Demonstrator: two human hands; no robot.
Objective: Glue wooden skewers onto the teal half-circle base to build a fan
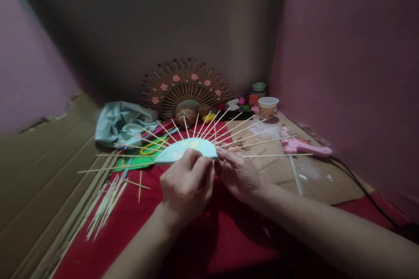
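A pale mint half-round piece (178, 148) has several thin bamboo sticks (172, 137) fanning out from its curved edge. My right hand (240, 174) grips its right end, thumb on top and fingers underneath. In front of the straight edge, my left hand (190, 178) is closed in a pinch close to the right fingertips. What those left fingers hold, if anything, is hidden behind the knuckles. Loose bamboo sticks (106, 209) lie in a bundle on the red cloth (140, 235) to the left of my hands.
Behind stands a finished-looking stick fan with pink flowers (176, 79) and a ball of twine (186, 115). A pink glue gun (306, 146) with a black cord and a paper cup (268, 107) sit on cardboard (275, 178) at right. A light blue cloth (122, 124) is crumpled at left.
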